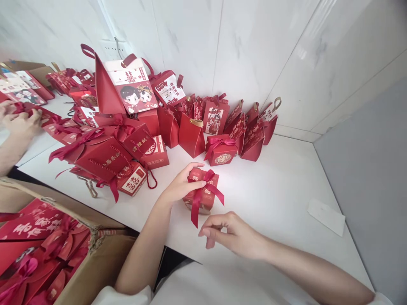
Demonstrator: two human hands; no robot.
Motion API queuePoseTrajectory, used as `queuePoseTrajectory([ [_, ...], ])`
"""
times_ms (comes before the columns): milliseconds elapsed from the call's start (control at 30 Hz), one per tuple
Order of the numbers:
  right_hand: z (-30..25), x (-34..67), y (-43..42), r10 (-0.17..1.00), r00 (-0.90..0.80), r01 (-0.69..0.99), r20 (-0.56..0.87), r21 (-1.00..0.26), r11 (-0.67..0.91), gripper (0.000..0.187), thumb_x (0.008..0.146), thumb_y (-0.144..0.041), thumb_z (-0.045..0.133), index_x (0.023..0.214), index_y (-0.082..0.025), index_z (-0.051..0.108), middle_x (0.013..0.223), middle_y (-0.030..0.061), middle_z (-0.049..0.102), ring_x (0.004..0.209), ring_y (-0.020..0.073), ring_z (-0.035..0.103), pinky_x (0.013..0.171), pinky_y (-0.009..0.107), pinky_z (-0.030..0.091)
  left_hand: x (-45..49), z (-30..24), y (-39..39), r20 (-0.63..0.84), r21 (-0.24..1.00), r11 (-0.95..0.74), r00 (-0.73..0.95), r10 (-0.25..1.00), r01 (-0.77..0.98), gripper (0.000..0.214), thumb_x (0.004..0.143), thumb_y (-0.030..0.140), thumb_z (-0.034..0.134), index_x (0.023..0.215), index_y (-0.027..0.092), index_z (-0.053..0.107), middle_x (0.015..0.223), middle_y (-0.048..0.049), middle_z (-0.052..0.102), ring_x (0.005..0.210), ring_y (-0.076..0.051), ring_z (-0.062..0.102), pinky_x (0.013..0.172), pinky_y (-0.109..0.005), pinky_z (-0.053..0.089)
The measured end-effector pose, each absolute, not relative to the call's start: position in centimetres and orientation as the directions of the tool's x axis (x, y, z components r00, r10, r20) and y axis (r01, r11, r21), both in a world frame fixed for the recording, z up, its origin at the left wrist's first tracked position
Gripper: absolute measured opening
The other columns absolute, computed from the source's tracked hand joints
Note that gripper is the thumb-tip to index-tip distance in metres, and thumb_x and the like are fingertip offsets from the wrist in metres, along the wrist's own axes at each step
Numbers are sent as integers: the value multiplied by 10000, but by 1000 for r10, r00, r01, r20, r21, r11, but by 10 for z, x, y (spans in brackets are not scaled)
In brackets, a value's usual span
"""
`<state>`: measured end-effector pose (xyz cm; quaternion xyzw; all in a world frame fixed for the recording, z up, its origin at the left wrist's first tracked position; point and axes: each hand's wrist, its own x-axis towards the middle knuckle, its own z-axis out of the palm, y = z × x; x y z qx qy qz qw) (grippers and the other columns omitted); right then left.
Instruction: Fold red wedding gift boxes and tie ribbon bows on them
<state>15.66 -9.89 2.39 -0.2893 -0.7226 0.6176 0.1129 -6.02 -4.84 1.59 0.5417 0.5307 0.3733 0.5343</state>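
Observation:
My left hand (182, 186) is closed around the left side of a small red gift box (206, 195) that rests on the white table. Its thumb presses on the dark red ribbon bow (208, 180) tied over the top. One long ribbon tail hangs down the near side, and another points right. Just below that box, my right hand (227, 233) hovers with loosely bent fingers and nothing visible in them. Its fingertips are close to the lower ribbon tail. Behind stands another ribboned red box (221, 150) with a round gold emblem.
Red gift boxes (108, 156) are piled at left, with peaked handled boxes (191, 135) along the tiled wall. A cardboard carton (104, 262) of red boxes stands lower left. Another person's hands (22, 120) work at far left. A white slab (326, 217) lies right, near a grey panel (365, 156).

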Motion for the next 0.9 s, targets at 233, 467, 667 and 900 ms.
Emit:
queuePoseTrajectory([
  [233, -12, 171, -90, 834, -547, 618, 69, -639, 458, 513, 1038, -437, 331, 697, -201, 633, 555, 17, 553, 499, 146, 483, 563, 273, 321, -31, 8, -49, -206, 978, 206, 4, 978, -17, 459, 798, 300, 699, 1215, 289, 507, 1005, -23, 681, 871, -218, 685, 754, -363, 588],
  [467, 0, 161, -80, 847, -526, 457, -76, -865, 207, 446, 985, -506, 478, 702, -206, 649, 642, -10, 629, 526, 131, 493, 560, 243, 383, -21, 7, -50, -210, 978, 210, -17, 978, -23, 437, 782, 265, 703, 1164, 279, 489, 963, -11, 665, 828, -187, 666, 724, -319, 565],
  [667, -16, 156, -87, 854, -513, 379, -88, -916, 134, 494, 983, -496, 473, 617, -181, 579, 594, -9, 573, 527, 122, 464, 546, 242, 370, -21, 4, -48, -208, 978, 207, -41, 977, -25, 387, 762, 244, 687, 1100, 271, 502, 912, 2, 649, 781, -177, 644, 692, -311, 555],
  [900, -14, 156, -89, 877, -478, 425, -40, -884, 192, 539, 968, -538, 484, 561, -188, 521, 499, -35, 410, 467, 102, 309, 496, 245, 292, -19, 2, -46, -205, 979, 205, -43, 978, -8, 357, 740, 201, 641, 1064, 276, 509, 855, 18, 643, 718, -167, 626, 617, -285, 535],
])
